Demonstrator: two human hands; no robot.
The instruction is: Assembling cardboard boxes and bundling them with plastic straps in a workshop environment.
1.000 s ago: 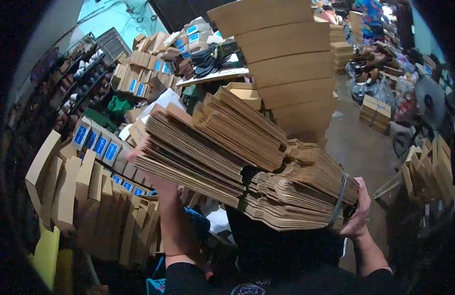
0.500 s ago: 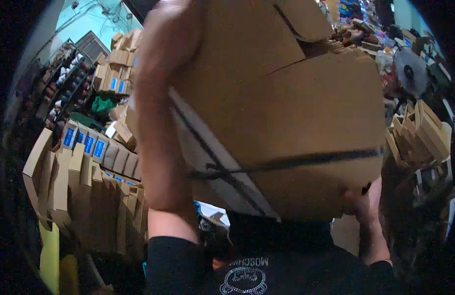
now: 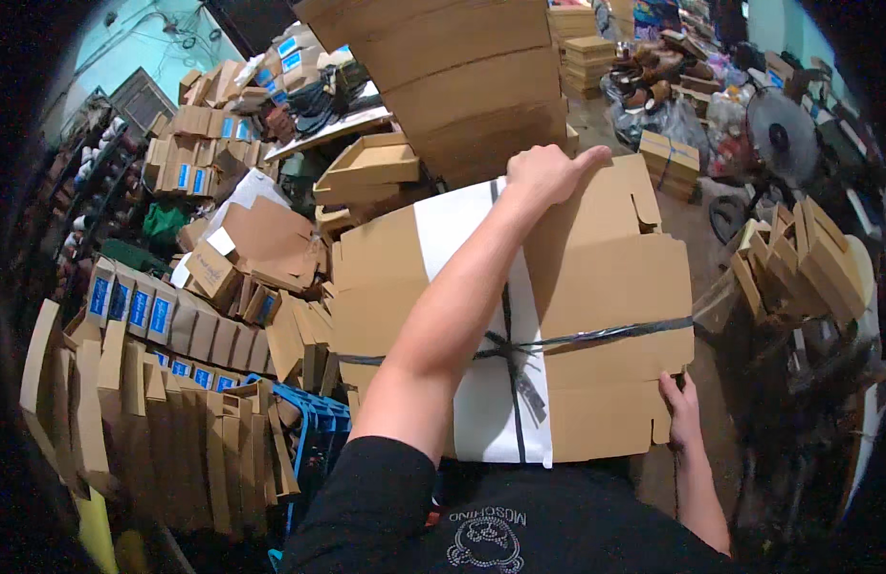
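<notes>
In front of my chest is a bundle of flattened cardboard boxes [image 3: 596, 287], with a white strip down its middle. Black ties cross on its upper face and meet in a knot. My left arm reaches across it, and my left hand [image 3: 548, 177] is closed over its far edge, fingertips hidden behind the cardboard. At the near right corner my right hand [image 3: 684, 411] grips the side edge, thumb on top and the other fingers mostly out of sight.
A tall stack of cardboard [image 3: 462, 77] rises just beyond the bundle. Rows of boxes [image 3: 175, 411] crowd the left beside a blue plastic crate [image 3: 314, 416]. On the right are folded cartons [image 3: 816, 258], a fan [image 3: 783, 129] and a tied carton [image 3: 668, 163].
The bundle, raised close and tilted before, is now lower and flatter. My left hand has moved with it and now shows at its far edge; my right hand stays at the near right corner.
</notes>
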